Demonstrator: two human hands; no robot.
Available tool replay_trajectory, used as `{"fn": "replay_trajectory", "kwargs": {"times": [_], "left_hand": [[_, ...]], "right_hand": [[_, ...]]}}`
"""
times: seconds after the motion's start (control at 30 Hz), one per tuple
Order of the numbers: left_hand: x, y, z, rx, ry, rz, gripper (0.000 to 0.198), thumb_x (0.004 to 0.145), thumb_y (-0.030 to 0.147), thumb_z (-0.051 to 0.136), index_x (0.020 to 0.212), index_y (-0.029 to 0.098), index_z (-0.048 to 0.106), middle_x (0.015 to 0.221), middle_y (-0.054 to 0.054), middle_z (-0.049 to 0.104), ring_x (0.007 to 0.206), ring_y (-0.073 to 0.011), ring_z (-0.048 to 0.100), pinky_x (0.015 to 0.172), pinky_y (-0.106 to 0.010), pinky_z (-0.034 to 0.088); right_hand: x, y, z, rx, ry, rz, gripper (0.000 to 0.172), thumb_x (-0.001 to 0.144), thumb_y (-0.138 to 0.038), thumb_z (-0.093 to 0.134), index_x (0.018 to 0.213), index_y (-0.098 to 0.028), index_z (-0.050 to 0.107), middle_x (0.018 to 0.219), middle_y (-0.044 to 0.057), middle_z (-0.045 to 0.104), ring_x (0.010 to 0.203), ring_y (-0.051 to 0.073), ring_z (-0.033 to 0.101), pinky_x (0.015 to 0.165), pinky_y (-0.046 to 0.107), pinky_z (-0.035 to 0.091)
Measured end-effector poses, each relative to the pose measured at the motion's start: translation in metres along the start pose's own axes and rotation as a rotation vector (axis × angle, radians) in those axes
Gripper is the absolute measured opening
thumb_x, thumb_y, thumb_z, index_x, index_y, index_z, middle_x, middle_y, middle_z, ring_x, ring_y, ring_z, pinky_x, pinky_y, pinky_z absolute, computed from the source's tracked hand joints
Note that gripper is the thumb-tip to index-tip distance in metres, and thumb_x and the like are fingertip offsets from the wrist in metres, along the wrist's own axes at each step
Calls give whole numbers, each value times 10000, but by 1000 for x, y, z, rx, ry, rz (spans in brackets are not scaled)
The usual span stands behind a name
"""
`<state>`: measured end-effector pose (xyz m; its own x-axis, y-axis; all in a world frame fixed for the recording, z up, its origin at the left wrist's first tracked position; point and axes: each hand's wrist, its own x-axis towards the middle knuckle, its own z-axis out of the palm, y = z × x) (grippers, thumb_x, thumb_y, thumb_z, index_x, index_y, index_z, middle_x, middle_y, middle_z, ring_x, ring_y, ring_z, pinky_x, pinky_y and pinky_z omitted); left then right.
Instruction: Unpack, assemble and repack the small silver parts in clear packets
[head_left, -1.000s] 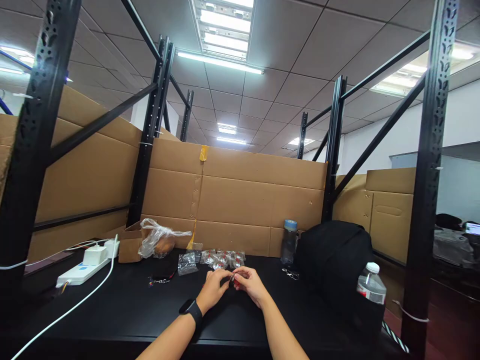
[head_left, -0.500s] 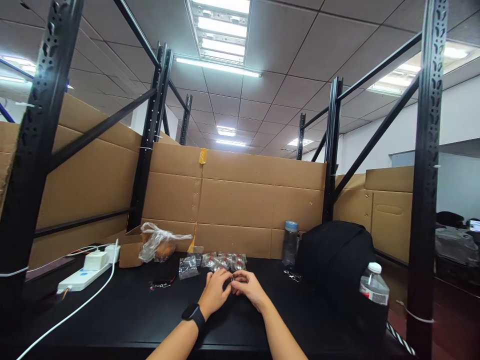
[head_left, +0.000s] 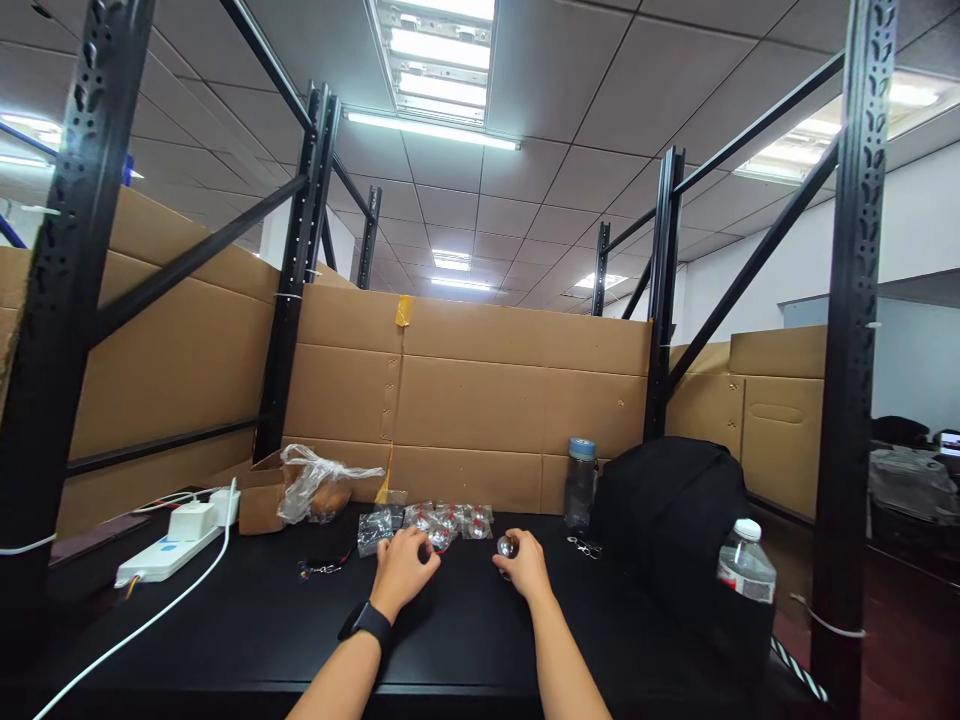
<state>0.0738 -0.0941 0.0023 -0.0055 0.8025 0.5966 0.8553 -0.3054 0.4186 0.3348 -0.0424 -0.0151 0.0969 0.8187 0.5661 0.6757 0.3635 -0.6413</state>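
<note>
My right hand (head_left: 527,568) is closed on a small shiny round ball (head_left: 508,547), which shows between thumb and fingers just above the black tabletop. To its left, my left hand (head_left: 403,574), with a black watch on the wrist, has its fingers curled in toward the thumb. What it holds, if anything, is hidden. Just beyond its fingertips lie several small clear plastic packets (head_left: 478,522) with silvery and red bits inside. A flatter clear packet (head_left: 373,532) is beside them on the left.
On the left are a white power strip (head_left: 157,560) with a cable, a tied clear bag (head_left: 322,490) and a small dark cord with a chain (head_left: 322,568). To the right stand a blue-lidded bottle (head_left: 580,487), a metal chain (head_left: 584,548) and a black backpack (head_left: 675,530) holding a water bottle (head_left: 747,565).
My hands were together in the middle and have moved apart, the left one leftward, the right one rightward. The round ball now shows in my right hand.
</note>
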Motion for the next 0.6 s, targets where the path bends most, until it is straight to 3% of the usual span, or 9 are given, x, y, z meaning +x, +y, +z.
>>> {"fn": "replay_trajectory", "kwargs": {"times": [0.1, 0.23, 0.47, 0.6], "left_hand": [[1, -12, -6, 51, -79, -88, 152, 799, 315, 580, 738, 214, 676, 967, -44, 715, 1043, -260, 598, 894, -393, 317], [-1, -16, -5, 91, -177, -102, 161, 776, 323, 581, 736, 218, 696, 971, -56, 723, 1060, -279, 600, 894, -405, 330], [-1, -19, -2, 131, -168, -150, 202, 783, 361, 568, 724, 220, 701, 931, -74, 737, 1026, -299, 623, 904, -429, 348], [0, -19, -2, 134, -179, -154, 225, 806, 377, 542, 783, 221, 701, 981, -83, 729, 1051, -295, 612, 917, -430, 354]], "right_hand": [[0, 15, -6, -145, -91, 69, 421, 579, -230, 854, 981, -159, 747, 1019, 109, 720, 1029, 282, 673, 914, 328, 482], [-1, 23, -4, -180, -174, 113, 418, 608, -300, 853, 992, -180, 738, 1074, 95, 727, 1076, 269, 667, 914, 311, 471], [1, 24, -2, -177, -256, 141, 452, 586, -365, 869, 988, -206, 735, 1083, 77, 736, 1065, 255, 679, 863, 289, 477], [1, 22, -3, -202, -246, 165, 354, 640, -313, 822, 970, -214, 740, 1081, 75, 731, 1058, 249, 680, 849, 291, 477]]}}
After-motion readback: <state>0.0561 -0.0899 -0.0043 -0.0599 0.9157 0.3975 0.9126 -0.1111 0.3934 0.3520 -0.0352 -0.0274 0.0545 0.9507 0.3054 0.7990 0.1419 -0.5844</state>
